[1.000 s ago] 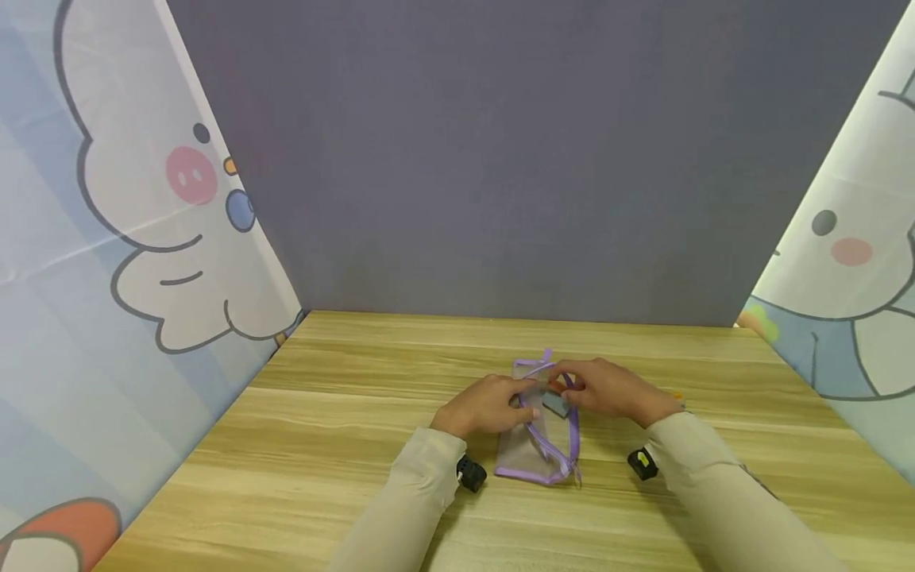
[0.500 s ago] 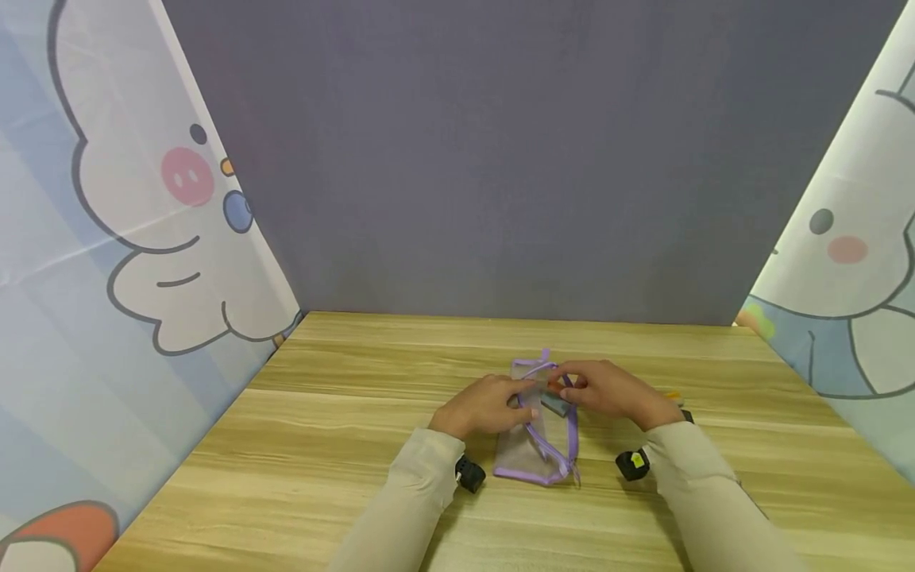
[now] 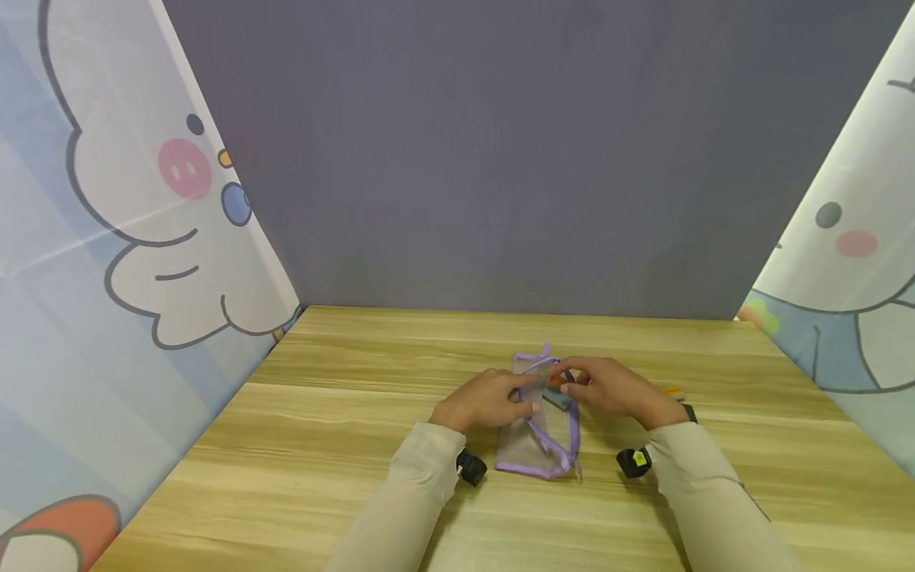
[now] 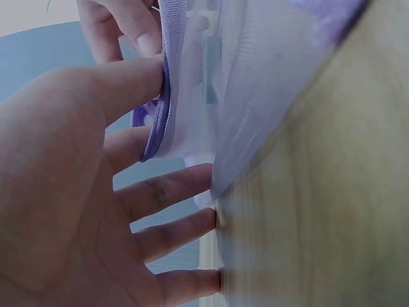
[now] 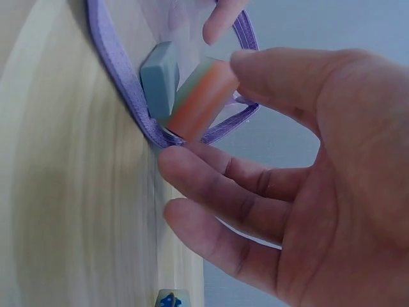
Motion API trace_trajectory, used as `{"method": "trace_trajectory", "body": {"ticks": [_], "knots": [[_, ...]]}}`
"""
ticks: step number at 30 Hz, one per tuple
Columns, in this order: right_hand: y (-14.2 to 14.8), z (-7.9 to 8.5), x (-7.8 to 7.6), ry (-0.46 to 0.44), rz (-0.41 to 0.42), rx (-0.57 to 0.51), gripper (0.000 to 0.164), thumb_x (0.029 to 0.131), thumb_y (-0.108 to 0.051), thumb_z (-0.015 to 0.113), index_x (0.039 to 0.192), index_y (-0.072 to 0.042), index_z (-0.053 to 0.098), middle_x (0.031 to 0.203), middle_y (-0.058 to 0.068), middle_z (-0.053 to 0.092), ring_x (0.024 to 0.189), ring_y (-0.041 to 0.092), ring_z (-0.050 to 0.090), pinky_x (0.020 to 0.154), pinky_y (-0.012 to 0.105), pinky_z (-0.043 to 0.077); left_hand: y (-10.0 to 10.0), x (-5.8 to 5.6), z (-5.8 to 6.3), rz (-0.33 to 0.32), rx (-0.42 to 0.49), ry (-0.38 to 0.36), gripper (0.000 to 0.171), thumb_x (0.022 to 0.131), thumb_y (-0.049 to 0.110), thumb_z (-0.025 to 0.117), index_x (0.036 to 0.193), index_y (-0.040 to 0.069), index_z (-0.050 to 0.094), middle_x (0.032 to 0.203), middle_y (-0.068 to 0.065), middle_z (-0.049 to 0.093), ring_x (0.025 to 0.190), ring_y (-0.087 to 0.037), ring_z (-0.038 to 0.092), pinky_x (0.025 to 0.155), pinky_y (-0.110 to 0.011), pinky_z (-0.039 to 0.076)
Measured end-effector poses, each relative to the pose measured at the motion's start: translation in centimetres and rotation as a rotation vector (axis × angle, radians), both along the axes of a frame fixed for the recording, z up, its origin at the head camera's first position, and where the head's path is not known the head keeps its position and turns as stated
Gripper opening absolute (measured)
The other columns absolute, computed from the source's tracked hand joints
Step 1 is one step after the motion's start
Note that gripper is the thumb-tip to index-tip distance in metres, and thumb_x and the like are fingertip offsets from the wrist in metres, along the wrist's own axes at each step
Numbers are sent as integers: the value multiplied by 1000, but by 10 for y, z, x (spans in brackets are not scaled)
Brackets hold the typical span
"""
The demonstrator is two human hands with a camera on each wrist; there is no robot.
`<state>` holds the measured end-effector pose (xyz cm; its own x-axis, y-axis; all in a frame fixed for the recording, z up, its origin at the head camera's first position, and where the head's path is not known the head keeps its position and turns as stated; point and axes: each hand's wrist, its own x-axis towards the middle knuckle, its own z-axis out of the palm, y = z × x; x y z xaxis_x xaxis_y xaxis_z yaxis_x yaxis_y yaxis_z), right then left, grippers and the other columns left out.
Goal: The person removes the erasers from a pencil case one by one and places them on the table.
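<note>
A mesh pouch [image 3: 529,453] with purple trim lies on the table, its zip open. My left hand [image 3: 488,400] pinches the purple zip edge [image 4: 160,121] between thumb and index finger; its other fingers are spread against the table. My right hand [image 3: 608,387], at the pouch's mouth, holds an orange, white and green striped eraser [image 5: 203,99] between thumb and fingers. A blue-grey slanted eraser [image 5: 160,80] sits inside the mouth, right beside the striped one. Through the mesh in the left wrist view, a blue-grey piece [image 4: 209,70] shows.
A small yellow-orange thing [image 3: 673,392] lies on the wooden table [image 3: 322,445] beyond my right wrist. At the bottom of the right wrist view is a small pale block with a blue pattern [image 5: 172,299]. A grey panel [image 3: 500,159] closes the back, printed cloths the sides.
My right forearm has shifted slightly left, while its fingers stay at the pouch's mouth with the striped eraser. The left hand keeps its hold on the zip edge. The head view has tilted a little.
</note>
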<state>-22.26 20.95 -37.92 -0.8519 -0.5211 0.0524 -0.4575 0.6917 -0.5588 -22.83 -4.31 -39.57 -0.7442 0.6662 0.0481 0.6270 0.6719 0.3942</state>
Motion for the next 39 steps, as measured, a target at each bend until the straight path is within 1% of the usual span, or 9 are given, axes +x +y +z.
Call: {"method": "trace_trajectory", "body": {"ticks": [1,6,12,17,24,29,33,36,39], "knots": [[0,0,0,-5,-8,-1,28,102,-24,61,129,-14,64,107,3,67,86,15,60,70,36,50,0,0,0,5,-4,1,57,101,47,56,152,23,47,145,0,54,125,-13,54,102,-34,45],[0,-1,0,-10,-22,-5,28,103,-31,59,127,-16,64,107,2,67,89,16,61,71,36,51,0,-2,0,7,-15,-4,58,100,47,57,150,20,49,144,0,55,127,-13,53,103,-33,45],[-1,-1,1,22,-9,-20,23,105,-28,56,122,-15,64,111,3,66,92,19,61,71,37,51,0,-1,0,4,-5,3,56,100,45,58,150,21,51,142,-1,57,121,-11,56,99,-32,46],[-1,-2,-1,46,6,-21,18,105,-23,56,118,-15,65,108,3,66,86,16,59,71,37,49,0,-1,0,-1,8,7,55,100,45,58,149,22,51,142,0,57,124,-11,55,101,-32,46],[0,-6,-4,104,44,-17,12,104,-14,55,111,-15,65,107,0,68,82,13,57,72,35,49,0,-2,-1,-17,15,19,54,100,44,59,149,22,52,137,-1,61,112,-9,58,95,-31,48],[0,-8,-4,100,27,9,8,103,-15,58,103,-17,66,93,-3,66,73,12,53,66,32,45,1,-2,-1,-6,6,19,55,99,46,59,147,20,54,137,-1,61,118,-10,57,98,-31,47],[2,-8,-3,94,7,23,6,101,-17,61,101,-19,67,83,-4,61,68,12,49,61,31,43,1,-2,-1,-5,10,10,55,99,46,59,146,19,55,131,2,63,106,-7,58,91,-28,48],[2,-8,-2,98,8,24,5,101,-19,62,101,-19,67,82,-4,59,67,11,49,61,31,43,1,-2,-1,-9,10,13,53,99,44,60,146,18,56,123,1,65,94,-7,56,83,-27,47],[0,-6,-1,99,7,22,7,101,-21,62,102,-19,68,81,-5,59,66,11,49,60,30,42,0,-3,0,-17,14,19,53,99,44,60,145,17,57,115,2,66,89,-7,56,79,-25,47]]}}
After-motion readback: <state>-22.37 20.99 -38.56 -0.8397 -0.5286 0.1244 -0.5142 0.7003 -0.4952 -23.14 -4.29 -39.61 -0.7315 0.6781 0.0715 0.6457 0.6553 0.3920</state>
